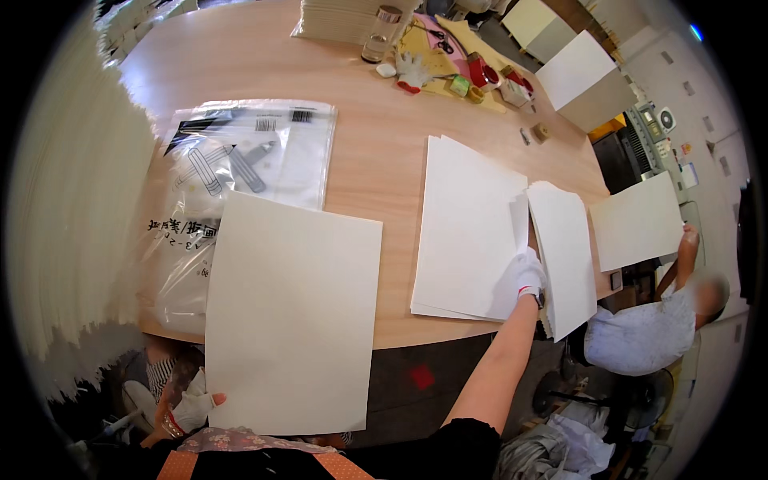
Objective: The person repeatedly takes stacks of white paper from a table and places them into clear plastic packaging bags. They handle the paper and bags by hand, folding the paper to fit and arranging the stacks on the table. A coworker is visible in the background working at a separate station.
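My left hand [194,404], in a white glove with the thumb bare, grips the lower left corner of a large white sheet of paper [296,320]. Whether it is one sheet or several cannot be told. The paper overhangs the table's front edge and partly covers clear plastic packaging bags [256,152] printed with pencils. My right hand [526,274], also gloved, reaches forward to the right edge of a white paper pile [468,228]. A sheet edge curls up there, at the closed fingers, whose tips are partly hidden. Right beside it lies a second, fanned paper stack [564,256].
Tall white paper stacks [56,208] rise at the left. At the back stand a clear bottle [382,34], a glove [414,72], scissors [440,42] and red tape rolls [482,74]. On the right, a co-worker [648,332] holds up a large sheet [638,222].
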